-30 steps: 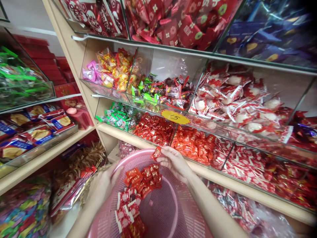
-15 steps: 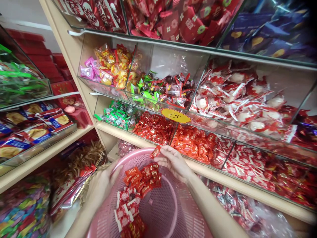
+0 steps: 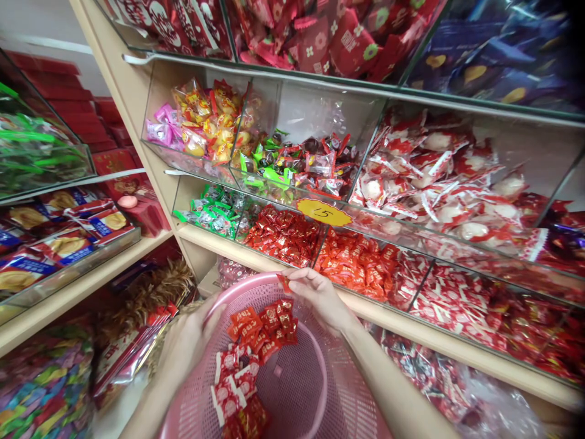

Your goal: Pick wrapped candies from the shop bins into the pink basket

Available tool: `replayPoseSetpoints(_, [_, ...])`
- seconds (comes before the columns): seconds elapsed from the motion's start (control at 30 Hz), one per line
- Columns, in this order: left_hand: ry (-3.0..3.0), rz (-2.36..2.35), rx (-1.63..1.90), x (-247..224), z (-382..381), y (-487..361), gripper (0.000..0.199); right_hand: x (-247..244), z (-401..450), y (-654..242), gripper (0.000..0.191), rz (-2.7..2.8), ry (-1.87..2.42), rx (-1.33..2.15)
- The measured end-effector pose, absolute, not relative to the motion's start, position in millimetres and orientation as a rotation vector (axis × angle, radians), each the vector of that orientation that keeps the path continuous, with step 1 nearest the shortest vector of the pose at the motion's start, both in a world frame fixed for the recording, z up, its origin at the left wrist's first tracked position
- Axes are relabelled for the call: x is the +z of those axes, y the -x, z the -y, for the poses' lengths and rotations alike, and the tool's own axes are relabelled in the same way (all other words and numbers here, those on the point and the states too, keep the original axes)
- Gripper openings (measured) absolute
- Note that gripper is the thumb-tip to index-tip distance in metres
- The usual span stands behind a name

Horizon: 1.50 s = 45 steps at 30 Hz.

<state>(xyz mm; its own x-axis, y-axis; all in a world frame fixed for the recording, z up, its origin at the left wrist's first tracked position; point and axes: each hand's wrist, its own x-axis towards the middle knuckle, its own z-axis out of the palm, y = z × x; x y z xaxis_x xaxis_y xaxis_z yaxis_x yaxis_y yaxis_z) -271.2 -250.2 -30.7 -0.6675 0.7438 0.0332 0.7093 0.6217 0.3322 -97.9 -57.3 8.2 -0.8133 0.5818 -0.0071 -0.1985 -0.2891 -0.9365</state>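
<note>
A pink plastic basket (image 3: 292, 390) with perforated walls is held in front of me, its rim just below the lowest candy shelf. My left hand (image 3: 189, 335) is closed on the left side of the rim. Above the far rim, my right hand (image 3: 315, 296) pinches a red wrapped candy (image 3: 284, 283), mostly covered by the fingers. Inside the basket lie orange-red candies (image 3: 249, 326), shiny red candies (image 3: 281, 320), white-and-red candies (image 3: 233, 381) and darker red ones (image 3: 247, 421) along the left wall.
Clear shelf bins ahead hold shiny red candies (image 3: 283, 235), orange-red candies (image 3: 356, 262), white-and-red candies (image 3: 457, 299) and green candies (image 3: 212, 207). A yellow tag (image 3: 324, 212) reads 15. Packaged biscuits (image 3: 68, 238) fill a tray at left. The wooden shelf edge (image 3: 379, 311) runs close beyond the basket.
My right hand has shifted slightly left, and its fingers now cover more of the red candy. My left hand and the basket have stayed in place.
</note>
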Motion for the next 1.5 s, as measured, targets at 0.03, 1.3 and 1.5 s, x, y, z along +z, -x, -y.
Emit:
replayPoseSetpoints(0.03, [-1.222, -2.735, 0.486, -31, 250, 271, 0.055, 6, 57, 98, 0.023, 1.527, 0.468, 2.075])
replayPoseSetpoints(1.3, [-1.162, -2.713, 0.507, -34, 253, 272, 0.057, -9, 62, 101, 0.041, 1.802, 0.392, 1.946])
replayPoseSetpoints(1.5, [-1.163, -2.721, 0.488, -32, 249, 271, 0.056, -4, 60, 102, 0.030, 1.859, 0.387, 1.784])
